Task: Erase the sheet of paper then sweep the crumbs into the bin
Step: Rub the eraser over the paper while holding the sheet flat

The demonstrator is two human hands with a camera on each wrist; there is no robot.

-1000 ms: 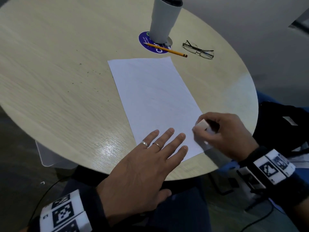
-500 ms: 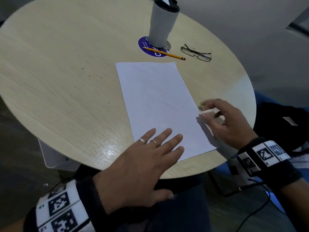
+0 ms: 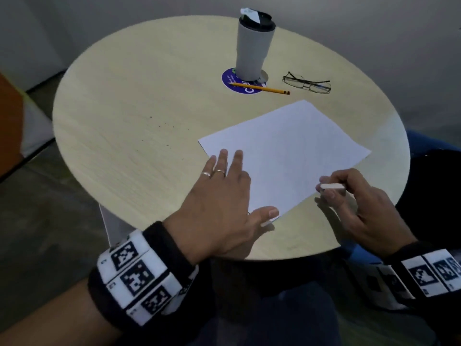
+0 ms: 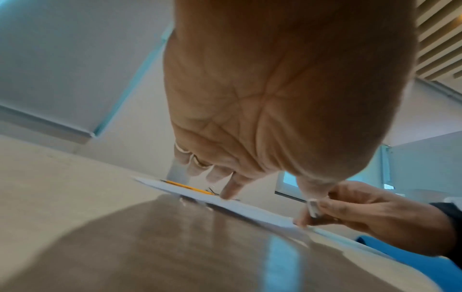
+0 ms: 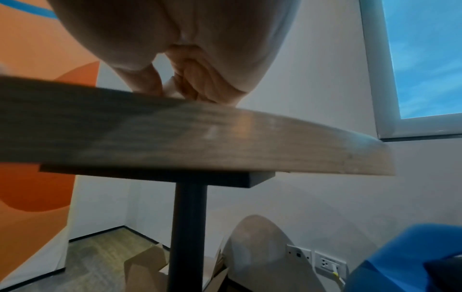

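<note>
A white sheet of paper [image 3: 287, 151] lies on the round wooden table [image 3: 139, 101], turned crosswise. My left hand [image 3: 224, 191] lies flat with straight fingers on the sheet's left end, thumb by its near corner. My right hand [image 3: 349, 198] pinches a white eraser [image 3: 333, 187] just off the sheet's near right edge; the eraser [image 4: 313, 207] also shows in the left wrist view. Dark crumbs [image 3: 159, 128] are scattered on the table left of the sheet. No bin shows clearly in any view.
At the back stand a grey tumbler [image 3: 254, 46] on a blue coaster [image 3: 230, 79], a yellow pencil [image 3: 262, 88] and folded glasses [image 3: 308, 83]. A black bag [image 3: 434, 191] sits at the right. Open cardboard boxes [image 5: 147, 270] lie under the table.
The sheet has turned from lengthwise to crosswise under my left hand. My right hand with the eraser has come off the sheet's edge toward me.
</note>
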